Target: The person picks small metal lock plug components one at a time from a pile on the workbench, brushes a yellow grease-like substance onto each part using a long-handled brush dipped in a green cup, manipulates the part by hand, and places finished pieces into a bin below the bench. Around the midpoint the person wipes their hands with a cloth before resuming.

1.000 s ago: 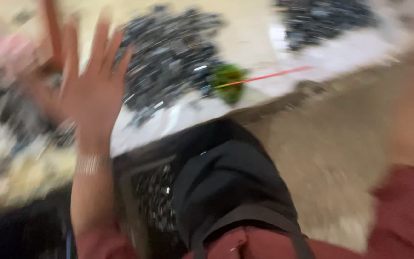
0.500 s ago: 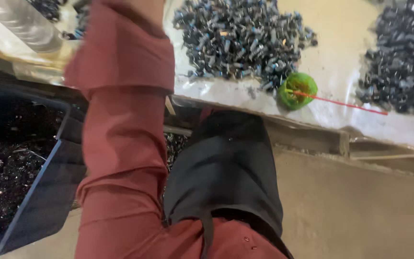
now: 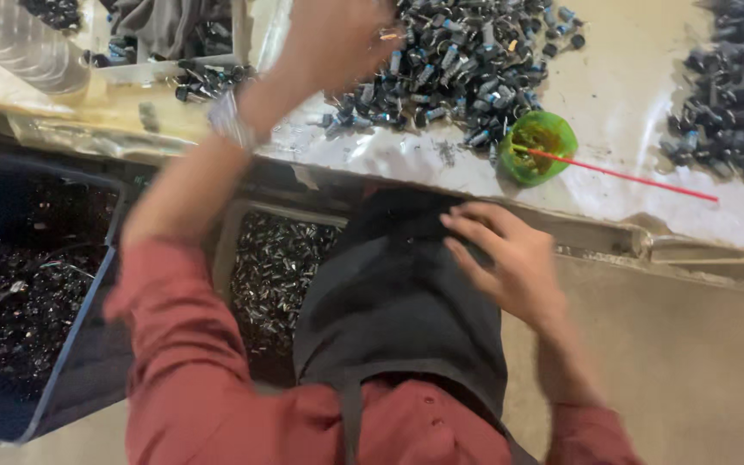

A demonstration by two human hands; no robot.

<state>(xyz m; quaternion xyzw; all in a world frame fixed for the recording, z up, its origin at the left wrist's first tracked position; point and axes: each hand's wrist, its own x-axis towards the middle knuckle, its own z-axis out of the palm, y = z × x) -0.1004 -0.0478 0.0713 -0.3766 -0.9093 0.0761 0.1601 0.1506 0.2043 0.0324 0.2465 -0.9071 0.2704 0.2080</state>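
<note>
Left hand: the left hand (image 3: pixel 337 39) is raised over the near edge of the pile of small dark parts (image 3: pixel 458 60) on the table (image 3: pixel 630 95); it is blurred, and whether it is closed on anything cannot be told.
Right hand: the right hand (image 3: pixel 505 258) lies flat on the black apron (image 3: pixel 398 310), fingers spread and loose, gripping nothing.
Apron: it hangs from the person's front, below the table edge, over a red shirt (image 3: pixel 217 387).
Pile: heaped at the table's middle, reaching up to the top of the view; a second dark pile (image 3: pixel 734 95) sits well apart on the right.
Green cup: a small green cup (image 3: pixel 542 146) stands just beside the middle pile, near the table edge, with a thin red stick (image 3: pixel 639 176) running out of it to the right.
Bins: a blue bin (image 3: pixel 62 344) of dark parts sits low on the left; a second container of parts (image 3: pixel 273 267) shows between it and the apron.
</note>
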